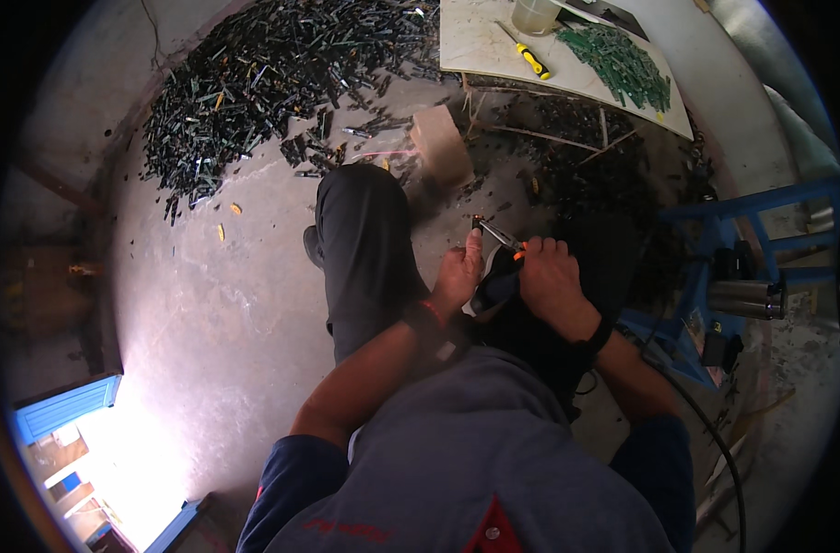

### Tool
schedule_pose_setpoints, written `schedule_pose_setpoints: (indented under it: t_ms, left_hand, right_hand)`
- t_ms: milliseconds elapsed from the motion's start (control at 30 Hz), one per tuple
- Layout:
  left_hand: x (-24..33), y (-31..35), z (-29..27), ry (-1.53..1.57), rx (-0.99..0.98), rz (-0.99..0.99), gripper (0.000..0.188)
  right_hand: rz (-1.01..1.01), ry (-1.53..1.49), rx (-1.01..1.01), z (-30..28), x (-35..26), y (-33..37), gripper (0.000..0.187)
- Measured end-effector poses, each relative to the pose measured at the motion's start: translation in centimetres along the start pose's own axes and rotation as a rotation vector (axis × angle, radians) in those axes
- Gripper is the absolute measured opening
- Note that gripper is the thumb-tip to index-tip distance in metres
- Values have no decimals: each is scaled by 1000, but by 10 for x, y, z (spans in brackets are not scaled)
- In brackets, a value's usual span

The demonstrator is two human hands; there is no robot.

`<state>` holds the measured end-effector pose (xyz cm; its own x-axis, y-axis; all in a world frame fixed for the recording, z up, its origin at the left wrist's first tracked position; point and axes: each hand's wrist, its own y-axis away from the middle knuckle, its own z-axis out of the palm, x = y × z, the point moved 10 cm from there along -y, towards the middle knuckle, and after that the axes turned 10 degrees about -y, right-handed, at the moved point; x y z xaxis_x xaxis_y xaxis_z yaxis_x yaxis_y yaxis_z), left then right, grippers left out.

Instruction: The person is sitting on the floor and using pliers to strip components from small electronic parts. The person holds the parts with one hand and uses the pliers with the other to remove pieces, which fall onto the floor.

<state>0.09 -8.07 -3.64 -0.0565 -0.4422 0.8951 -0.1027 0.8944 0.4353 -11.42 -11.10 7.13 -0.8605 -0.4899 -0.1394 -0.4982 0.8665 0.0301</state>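
My right hand (pixel 553 286) is wrapped around a pair of long-nose pliers (pixel 501 234) with orange on the handles. Their metal jaws point up and to the left, reaching a small dark piece (pixel 477 222). That piece sits at the tips of the thumb and fingers of my left hand (pixel 458 275), which are pinched together around it. It is too small to tell exactly what it is. Both hands are close together above my lap, between my knees.
A large heap of dark narrow strips (pixel 281 83) covers the floor ahead. A brown block (pixel 441 146) stands before me. Ahead right, a pale board (pixel 480 55) bears green strips (pixel 622 69), a yellow-handled screwdriver (pixel 533 61) and a container (pixel 535 17). Blue metal frame (pixel 747 217) at right.
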Motion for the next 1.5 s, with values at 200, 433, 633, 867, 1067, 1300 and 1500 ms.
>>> schedule_pose_setpoints:
  t_ms: [200,433,633,867,1067,1300,1500]
  left_hand:
    - [-3,-2,-3,-131,25,12,68]
    - [1,0,-5,-299,83,57,68]
    - [11,4,-6,-308,98,98,68]
    - [-13,-9,6,68,-17,181,62]
    - [14,15,15,339,-230,13,59]
    - [-8,18,25,520,-178,-408,59]
    - [-5,24,36,611,-464,-406,60]
  right_hand:
    - [-17,-65,-58,8,1,0,14]
    - [-17,-183,-179,14,11,-4,17]
    - [-37,-379,-255,15,12,-4,18]
    - [437,-1693,-930,31,-29,26,24]
    - [408,-2279,-1062,14,-71,63,24]
    - [163,-1878,-751,-17,-88,32,20]
    - [211,-653,-109,10,16,17,26]
